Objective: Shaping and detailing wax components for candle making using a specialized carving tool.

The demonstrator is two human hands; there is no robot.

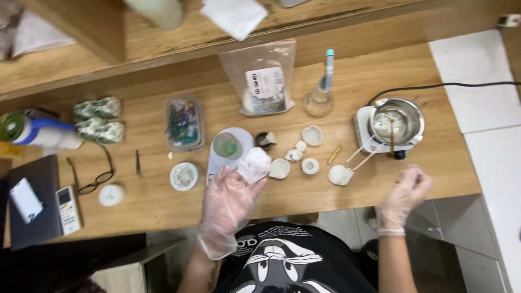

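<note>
Wooden desk [336, 70] | left hand [228, 203] clamped on one white lump [254, 164]; right hand [404, 195] blurred, cannot tell | one metal pot [396, 119]

Wooden table [380, 70]; metal pot [397, 120], glasses [96, 178], plastic bag [263, 81], remote [68, 209].

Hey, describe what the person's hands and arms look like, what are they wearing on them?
Both the left hand and the right hand wear thin, translucent disposable gloves, loose and wrinkled, ending in a cuff at the wrist. The forearms below are bare, with no sleeves reaching them. The left forearm seems to carry a dark marking, too blurred to make out.
</note>
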